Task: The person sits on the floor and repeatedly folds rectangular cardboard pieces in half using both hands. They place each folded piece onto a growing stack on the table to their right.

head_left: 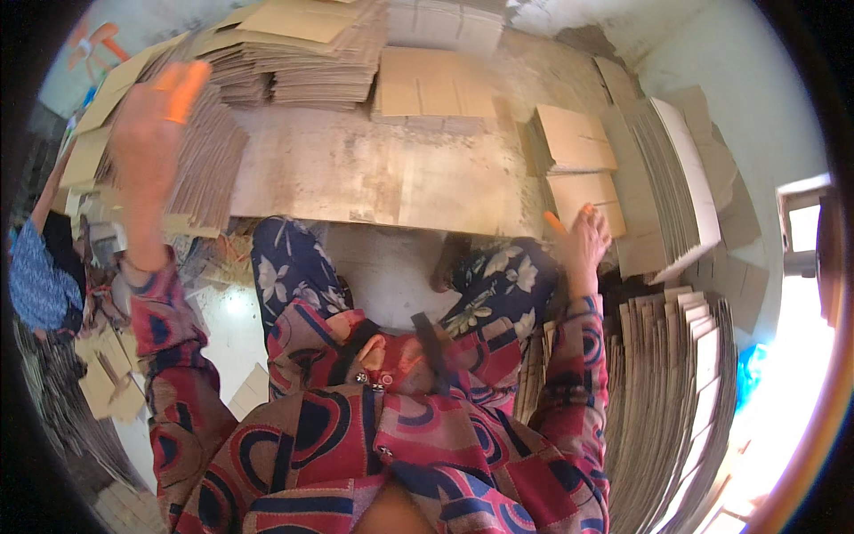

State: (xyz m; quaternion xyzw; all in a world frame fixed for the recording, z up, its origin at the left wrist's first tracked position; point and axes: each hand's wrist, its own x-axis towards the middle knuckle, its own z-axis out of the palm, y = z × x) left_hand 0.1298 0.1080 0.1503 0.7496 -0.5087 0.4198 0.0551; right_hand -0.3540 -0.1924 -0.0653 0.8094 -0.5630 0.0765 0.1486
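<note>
My left hand is raised at the far left, over a row of leaning cardboard sheets. Orange covers sit on its fingers, and motion smears it, so its grip is unclear. On the right, my right hand rests at the near edge of a small slotted cardboard piece. Its thumb, in an orange cover, sticks out apart from the fingers, and another bit of orange shows at a fingertip. Just beyond lies a short stack of slotted cardboard pieces.
A worn wooden board lies before my knees. Cardboard stacks and a flat slotted pile line its far side. Upright sheets and more rows stand at right. A person in blue is at far left.
</note>
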